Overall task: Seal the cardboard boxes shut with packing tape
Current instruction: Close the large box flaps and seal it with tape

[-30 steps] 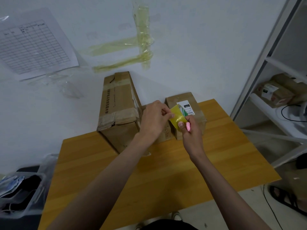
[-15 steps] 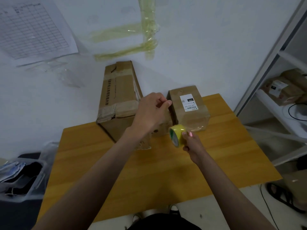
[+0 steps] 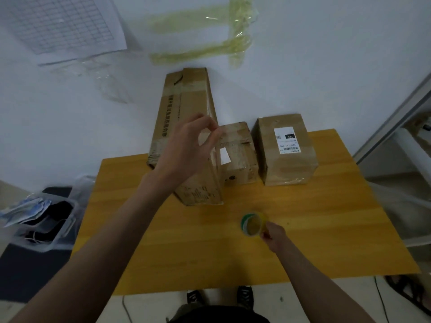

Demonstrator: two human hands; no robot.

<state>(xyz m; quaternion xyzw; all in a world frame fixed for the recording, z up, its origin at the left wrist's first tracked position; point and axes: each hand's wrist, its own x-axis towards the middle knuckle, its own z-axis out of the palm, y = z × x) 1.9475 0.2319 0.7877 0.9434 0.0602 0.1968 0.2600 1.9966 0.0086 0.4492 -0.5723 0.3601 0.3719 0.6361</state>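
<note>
Hands stretch glossy clear tape: left hand [image 3: 186, 150] pinches end, right hand [image 3: 274, 236] grips round yellow roll [image 3: 253, 226].

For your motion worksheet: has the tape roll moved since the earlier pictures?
Yes. The tape roll, held by the right hand, moved toward the person, away from the labelled box.

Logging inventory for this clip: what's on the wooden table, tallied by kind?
Cardboard boxes: 3 (tall box, small middle box, labelled box)
Tape rolls: 1 (yellow tape roll, held by the right hand)
Total: 4
</note>
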